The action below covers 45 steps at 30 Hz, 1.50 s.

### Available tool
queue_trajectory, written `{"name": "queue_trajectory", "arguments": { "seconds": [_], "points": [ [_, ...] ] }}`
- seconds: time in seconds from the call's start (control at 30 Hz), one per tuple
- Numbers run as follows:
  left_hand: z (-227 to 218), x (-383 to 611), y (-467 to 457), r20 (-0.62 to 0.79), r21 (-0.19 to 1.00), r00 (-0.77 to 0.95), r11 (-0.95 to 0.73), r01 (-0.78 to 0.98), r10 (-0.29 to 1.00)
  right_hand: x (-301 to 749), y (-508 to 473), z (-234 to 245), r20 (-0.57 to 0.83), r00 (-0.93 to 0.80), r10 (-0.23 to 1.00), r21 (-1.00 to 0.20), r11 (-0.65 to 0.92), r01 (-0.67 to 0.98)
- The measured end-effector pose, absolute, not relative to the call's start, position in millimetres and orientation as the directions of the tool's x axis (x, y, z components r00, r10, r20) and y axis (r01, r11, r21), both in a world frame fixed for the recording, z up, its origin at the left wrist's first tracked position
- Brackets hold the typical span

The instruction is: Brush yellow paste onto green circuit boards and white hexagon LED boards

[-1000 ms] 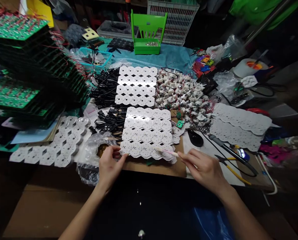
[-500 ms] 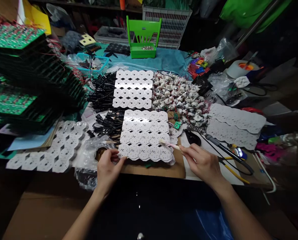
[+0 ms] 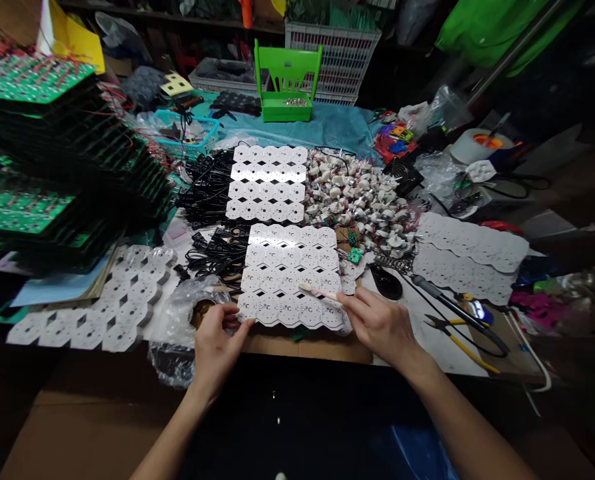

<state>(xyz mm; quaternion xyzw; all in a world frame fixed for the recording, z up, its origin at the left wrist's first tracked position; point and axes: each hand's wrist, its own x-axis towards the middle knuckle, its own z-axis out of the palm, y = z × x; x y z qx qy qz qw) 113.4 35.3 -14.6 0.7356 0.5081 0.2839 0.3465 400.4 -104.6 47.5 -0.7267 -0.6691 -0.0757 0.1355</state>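
A white panel of hexagonal boards [image 3: 290, 273] lies on a cardboard sheet [image 3: 307, 347] at the table's front edge. My left hand [image 3: 216, 347] pinches the panel's near left corner, fingers closed on it. My right hand [image 3: 377, 325] is closed on a small pink-handled brush [image 3: 320, 292], whose pale head rests on the panel's lower middle.
A second white panel [image 3: 267, 183] lies behind, with black cables [image 3: 207, 193] on its left and a heap of white parts [image 3: 362, 200] on its right. Stacked green circuit boards [image 3: 52, 147] fill the left. More white panels [image 3: 470, 257] [image 3: 102, 307], a soldering iron [image 3: 447, 300], and yellow pliers [image 3: 457, 340] are nearby.
My right hand moved the brush to the right edge of the panel, then back left toward its lower middle. My left hand has stayed on the corner.
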Motion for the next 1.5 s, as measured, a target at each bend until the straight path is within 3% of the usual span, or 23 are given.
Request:
{"name": "queue_trajectory", "arguments": {
  "seconds": [0.2,0.4,0.6,0.8,1.03,1.27,1.5],
  "points": [
    [-16.3,113.0,35.2,0.089,0.797,0.337,-0.27,0.541,0.937,398.4,-81.4,44.7,0.267,0.162,0.95,-0.052,-0.154,0.987],
    [-13.7,114.0,34.0,0.103,0.793,0.339,-0.283,0.54,0.935,379.3,-63.5,49.3,0.243,0.036,0.969,-0.074,-0.018,0.997],
    [-14.8,114.0,32.9,0.11,0.784,0.359,-0.303,0.541,0.927,378.4,-47.2,47.4,0.27,0.092,0.958,-0.061,-0.079,0.995],
    [-14.5,114.9,32.1,0.111,0.797,0.357,-0.298,0.526,0.928,364.8,-49.1,49.2,0.243,-0.015,0.97,-0.123,0.046,0.991],
    [-14.1,115.0,31.8,0.112,0.803,0.357,-0.296,0.518,0.927,357.5,-24.3,46.1,0.183,0.05,0.982,-0.065,-0.038,0.997],
    [-13.8,116.1,30.7,0.121,0.796,0.355,-0.304,0.523,0.927,337.4,-15.4,51.9,0.159,-0.088,0.983,-0.117,0.107,0.987],
    [-14.0,116.1,29.3,0.125,0.799,0.356,-0.306,0.518,0.926,346.0,11.5,43.5,0.175,-0.016,0.985,-0.11,0.036,0.993]
  ]
}}
